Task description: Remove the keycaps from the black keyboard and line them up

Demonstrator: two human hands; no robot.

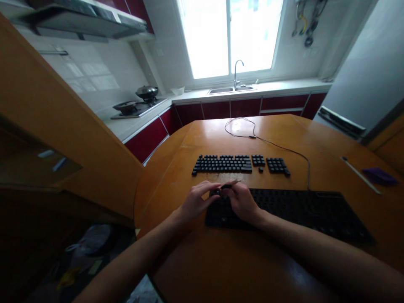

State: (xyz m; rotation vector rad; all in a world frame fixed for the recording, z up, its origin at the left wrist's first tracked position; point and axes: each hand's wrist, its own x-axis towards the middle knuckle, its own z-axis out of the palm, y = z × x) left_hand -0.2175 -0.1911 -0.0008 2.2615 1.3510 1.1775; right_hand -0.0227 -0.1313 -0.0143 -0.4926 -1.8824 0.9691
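Observation:
Over the left end of a black keyboard base [293,210], both hands meet in front of me. My left hand [200,198] pinches a small black keycap [217,192] between thumb and fingers. In my right hand [243,202] is a slim dark tool with a thin pale end [229,184], its kind too small to make out; it lies close to the keycap. Just beyond the hands, removed black keycaps [224,163] are laid out in keyboard order, with the number block of keycaps [277,165] at the right.
The wooden table [176,172] carries everything. A cable [284,148] runs from the base and loops at the far side. To the right lie a thin pale stick with a dark end [361,176] and a purple item [379,176]. A sink [221,90] and stove [139,110] stand beyond.

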